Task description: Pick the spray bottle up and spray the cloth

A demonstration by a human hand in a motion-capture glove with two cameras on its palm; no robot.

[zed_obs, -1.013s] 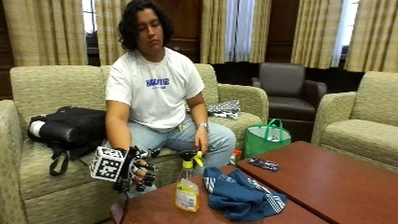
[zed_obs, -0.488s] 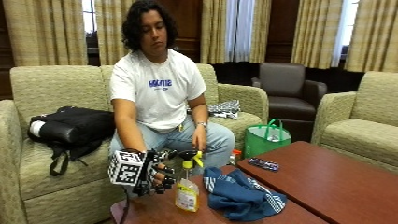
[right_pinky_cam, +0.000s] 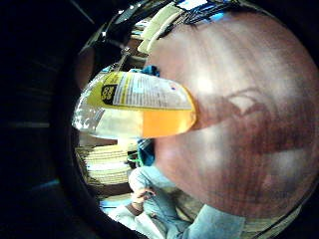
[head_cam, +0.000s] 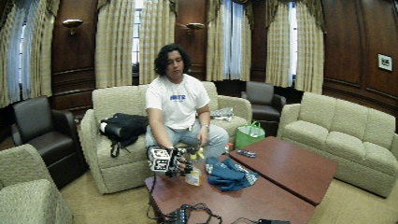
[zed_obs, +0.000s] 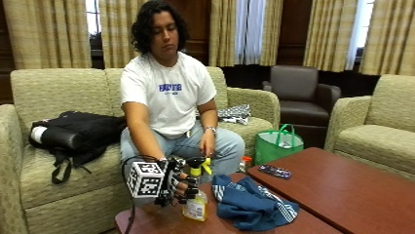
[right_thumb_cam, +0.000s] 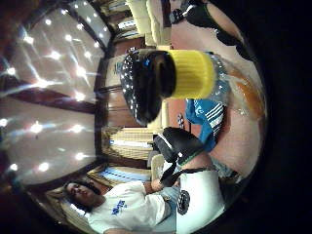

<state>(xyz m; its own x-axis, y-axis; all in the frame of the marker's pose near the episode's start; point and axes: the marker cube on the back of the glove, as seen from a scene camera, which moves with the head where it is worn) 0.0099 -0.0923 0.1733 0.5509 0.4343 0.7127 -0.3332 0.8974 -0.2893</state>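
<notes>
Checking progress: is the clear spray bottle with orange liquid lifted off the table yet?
No, the spray bottle stands on the wooden table, gloved right hand at its neck.

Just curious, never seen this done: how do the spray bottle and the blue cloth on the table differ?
The spray bottle stands upright by the gloved right hand; the cloth lies crumpled beside it. The bottle is clear, holding orange liquid, with a yellow collar; the cloth is blue with white stripes. Both rest on the wooden table.
</notes>
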